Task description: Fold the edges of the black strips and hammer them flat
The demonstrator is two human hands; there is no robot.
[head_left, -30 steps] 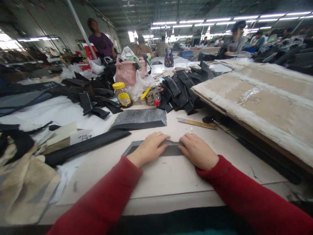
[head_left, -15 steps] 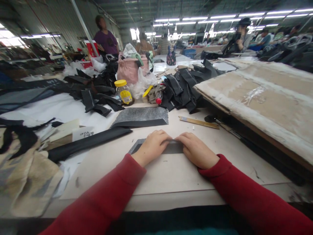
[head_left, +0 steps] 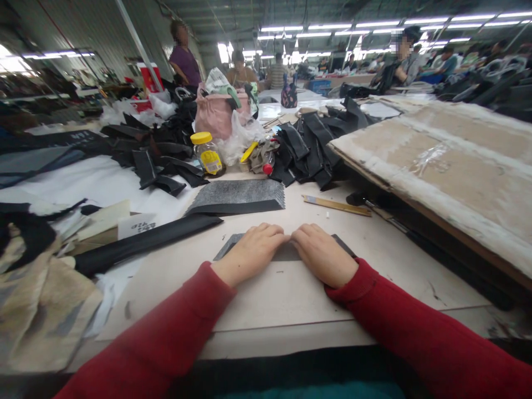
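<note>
A dark grey piece of fabric (head_left: 286, 254) with a folded edge lies across the board in front of me. My left hand (head_left: 254, 249) grips its far edge left of the middle, fingers bent over it. My right hand (head_left: 322, 252) pinches the same edge just to the right, and the two hands' fingertips nearly meet. Both ends of the piece stick out past my hands; the fingers cover much of the fold. Beyond them lies a stack of grey fabric pieces (head_left: 236, 194) with zigzag ends.
A wooden ruler (head_left: 336, 205) lies right of the stack. Large cardboard sheets (head_left: 449, 149) rise on the right. A long black strip (head_left: 145, 244) lies left. Behind are a yellow-lidded jar (head_left: 208, 156), a pink bag (head_left: 216, 113) and black strips (head_left: 307, 144). People are farther off.
My right hand has slid left along the fabric edge, closer to my left hand, uncovering the right end. My left hand has shifted slightly left. The view has moved a little.
</note>
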